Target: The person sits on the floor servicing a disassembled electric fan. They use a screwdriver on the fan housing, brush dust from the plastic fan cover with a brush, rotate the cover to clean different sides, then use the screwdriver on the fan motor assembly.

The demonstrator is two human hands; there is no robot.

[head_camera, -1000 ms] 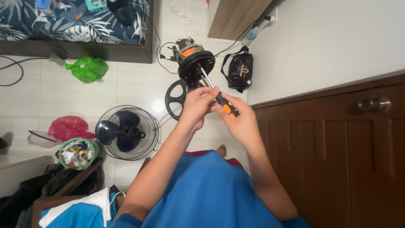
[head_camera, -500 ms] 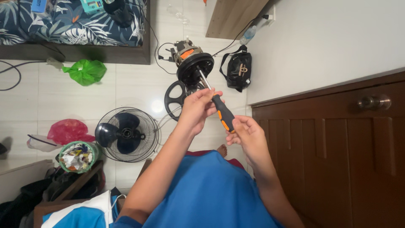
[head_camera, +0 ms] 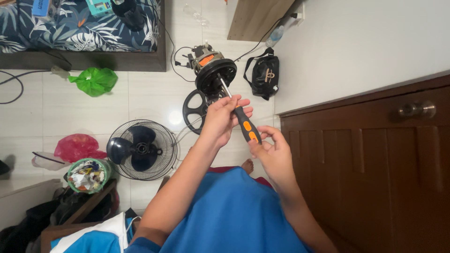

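Observation:
A screwdriver with a black and orange handle points its metal shaft at a fan motor on the white tiled floor. My left hand grips the upper end of the handle where the shaft begins. My right hand is around the lower end of the handle, fingertips on it. A black round fan part lies just below the motor, partly hidden by my left hand.
A fan guard with dark blades lies on the floor at left. A green bag, a red bag, a full small bin, a black pouch and a wooden door surround me.
My right hand has slid down the screwdriver handle toward me, and both hands have drawn back slightly from the motor. The camera view has shifted a little.

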